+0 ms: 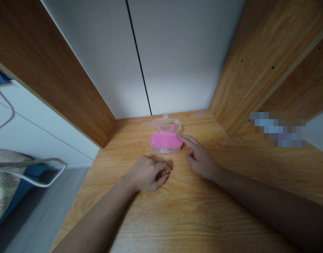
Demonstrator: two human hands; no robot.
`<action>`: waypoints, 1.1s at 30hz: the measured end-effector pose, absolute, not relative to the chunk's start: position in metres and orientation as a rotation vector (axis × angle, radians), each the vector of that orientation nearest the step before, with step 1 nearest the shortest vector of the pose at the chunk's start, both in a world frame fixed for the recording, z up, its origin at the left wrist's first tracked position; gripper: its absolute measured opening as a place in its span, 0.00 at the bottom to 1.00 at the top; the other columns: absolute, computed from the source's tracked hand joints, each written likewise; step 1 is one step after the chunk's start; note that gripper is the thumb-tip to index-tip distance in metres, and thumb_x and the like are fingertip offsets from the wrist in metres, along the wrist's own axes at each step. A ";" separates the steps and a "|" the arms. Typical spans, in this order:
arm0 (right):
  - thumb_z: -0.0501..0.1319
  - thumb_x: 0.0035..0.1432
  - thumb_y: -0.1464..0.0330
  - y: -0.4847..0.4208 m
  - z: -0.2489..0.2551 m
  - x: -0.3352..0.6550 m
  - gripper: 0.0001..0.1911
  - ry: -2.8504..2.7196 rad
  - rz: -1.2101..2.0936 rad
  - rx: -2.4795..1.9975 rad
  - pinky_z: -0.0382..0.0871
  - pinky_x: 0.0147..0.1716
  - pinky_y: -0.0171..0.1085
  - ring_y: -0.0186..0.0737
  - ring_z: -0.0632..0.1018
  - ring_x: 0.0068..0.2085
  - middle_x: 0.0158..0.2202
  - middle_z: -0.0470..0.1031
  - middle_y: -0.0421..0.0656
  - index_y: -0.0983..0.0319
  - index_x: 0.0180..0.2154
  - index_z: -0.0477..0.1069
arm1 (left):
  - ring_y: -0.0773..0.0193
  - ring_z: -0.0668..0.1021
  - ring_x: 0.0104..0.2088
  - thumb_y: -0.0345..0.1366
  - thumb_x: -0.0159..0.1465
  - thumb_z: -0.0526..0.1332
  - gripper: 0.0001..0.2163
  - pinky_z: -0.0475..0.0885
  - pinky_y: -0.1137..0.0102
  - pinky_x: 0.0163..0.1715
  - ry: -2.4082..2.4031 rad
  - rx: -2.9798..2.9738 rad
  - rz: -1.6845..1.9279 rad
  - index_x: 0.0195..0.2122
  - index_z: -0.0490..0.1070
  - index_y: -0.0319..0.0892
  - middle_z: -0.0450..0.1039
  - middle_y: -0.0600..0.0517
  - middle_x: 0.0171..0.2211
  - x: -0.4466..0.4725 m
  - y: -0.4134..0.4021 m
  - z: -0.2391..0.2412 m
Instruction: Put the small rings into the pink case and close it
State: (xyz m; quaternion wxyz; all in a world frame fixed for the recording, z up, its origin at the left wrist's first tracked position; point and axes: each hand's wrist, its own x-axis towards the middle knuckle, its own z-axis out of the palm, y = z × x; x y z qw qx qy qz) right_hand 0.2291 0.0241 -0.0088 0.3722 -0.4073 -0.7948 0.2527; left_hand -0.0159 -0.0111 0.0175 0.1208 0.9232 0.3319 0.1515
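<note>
A small pink box (165, 140) with a clear hinged lid (166, 124) stands open near the back of the wooden desk (193, 211). My left hand (147, 173) rests on the desk in front of the box, fingers curled and pinched on a tiny pale object (169, 172) that is too small to name. My right hand (200, 156) lies to the right of the box, its index finger stretched out and touching the box's right rim; it holds nothing.
Wooden side panels (256, 63) close the desk in on the left and right, with a white wall behind and a dark vertical line running down it. A white metal chair frame (42, 172) with cloth on it stands at the left, over grey floor.
</note>
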 end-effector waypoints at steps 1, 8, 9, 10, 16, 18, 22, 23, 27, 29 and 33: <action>0.50 0.45 0.87 0.024 -0.009 0.229 0.47 -2.038 0.646 -1.044 0.64 0.64 0.56 0.51 0.65 0.66 0.68 0.60 0.47 0.58 0.67 0.59 | 0.65 0.79 0.24 0.35 0.64 0.58 0.07 0.69 0.71 0.28 0.963 2.695 0.443 0.39 0.76 0.45 0.79 0.55 0.26 -0.016 -0.011 0.018; 0.50 0.45 0.86 0.024 -0.007 0.229 0.46 -2.044 0.647 -1.063 0.65 0.63 0.56 0.52 0.66 0.65 0.68 0.60 0.48 0.59 0.67 0.60 | 0.67 0.80 0.26 0.39 0.68 0.58 0.08 0.71 0.73 0.30 0.954 2.676 0.456 0.41 0.77 0.46 0.82 0.55 0.32 -0.016 -0.010 0.015; 0.51 0.45 0.86 0.024 -0.007 0.228 0.46 -2.041 0.648 -1.067 0.65 0.63 0.56 0.52 0.67 0.64 0.68 0.60 0.48 0.59 0.66 0.60 | 0.67 0.81 0.27 0.40 0.69 0.58 0.09 0.71 0.73 0.30 0.944 2.668 0.459 0.41 0.77 0.46 0.83 0.55 0.33 -0.016 -0.010 0.015; 0.51 0.45 0.86 0.023 -0.006 0.228 0.46 -2.039 0.651 -1.068 0.66 0.62 0.56 0.52 0.67 0.64 0.68 0.60 0.48 0.59 0.66 0.60 | 0.67 0.81 0.28 0.40 0.70 0.58 0.10 0.72 0.74 0.31 0.929 2.658 0.464 0.41 0.78 0.46 0.83 0.55 0.34 -0.016 -0.010 0.015; 0.51 0.45 0.86 0.023 -0.006 0.227 0.46 -2.037 0.645 -1.074 0.66 0.62 0.56 0.52 0.67 0.64 0.68 0.60 0.48 0.59 0.67 0.60 | 0.68 0.84 0.36 0.41 0.72 0.56 0.11 0.74 0.75 0.39 0.814 2.613 0.479 0.44 0.77 0.47 0.83 0.57 0.42 -0.012 -0.011 0.016; 0.51 0.45 0.86 0.023 -0.006 0.227 0.46 -2.047 0.643 -1.071 0.65 0.63 0.57 0.52 0.67 0.65 0.68 0.60 0.48 0.59 0.67 0.59 | 0.69 0.84 0.38 0.42 0.73 0.55 0.11 0.74 0.75 0.40 0.785 2.628 0.464 0.44 0.77 0.47 0.83 0.58 0.43 -0.011 -0.011 0.015; 0.51 0.46 0.86 0.024 -0.007 0.228 0.46 -2.049 0.632 -1.060 0.65 0.63 0.57 0.53 0.67 0.64 0.68 0.60 0.48 0.58 0.67 0.59 | 0.65 0.84 0.38 0.45 0.73 0.53 0.13 0.74 0.71 0.38 0.827 2.735 0.369 0.47 0.75 0.48 0.82 0.56 0.43 -0.012 -0.011 0.017; 0.52 0.46 0.86 0.024 -0.007 0.228 0.46 -2.047 0.630 -1.061 0.66 0.63 0.57 0.53 0.67 0.64 0.68 0.60 0.48 0.58 0.67 0.59 | 0.63 0.84 0.37 0.47 0.73 0.53 0.14 0.74 0.70 0.37 0.860 2.762 0.338 0.48 0.74 0.47 0.82 0.54 0.42 -0.013 -0.012 0.019; 0.52 0.47 0.85 0.024 -0.007 0.227 0.45 -2.053 0.636 -1.072 0.65 0.63 0.58 0.53 0.66 0.65 0.68 0.60 0.48 0.59 0.67 0.59 | 0.58 0.82 0.30 0.47 0.69 0.57 0.17 0.72 0.67 0.30 1.023 2.802 0.201 0.52 0.71 0.44 0.81 0.50 0.32 -0.023 -0.012 0.031; 0.51 0.47 0.85 0.023 -0.007 0.228 0.45 -2.057 0.640 -1.075 0.64 0.64 0.58 0.53 0.65 0.66 0.68 0.59 0.48 0.59 0.67 0.58 | 0.58 0.80 0.28 0.42 0.66 0.59 0.15 0.70 0.67 0.28 1.088 2.780 0.146 0.51 0.71 0.43 0.79 0.51 0.29 -0.027 -0.012 0.036; 0.51 0.47 0.85 0.023 -0.007 0.228 0.45 -2.052 0.633 -1.078 0.63 0.65 0.57 0.52 0.64 0.67 0.68 0.59 0.48 0.59 0.67 0.59 | 0.60 0.79 0.28 0.36 0.62 0.60 0.12 0.68 0.69 0.28 1.082 2.709 0.152 0.46 0.72 0.44 0.78 0.53 0.28 -0.029 -0.010 0.037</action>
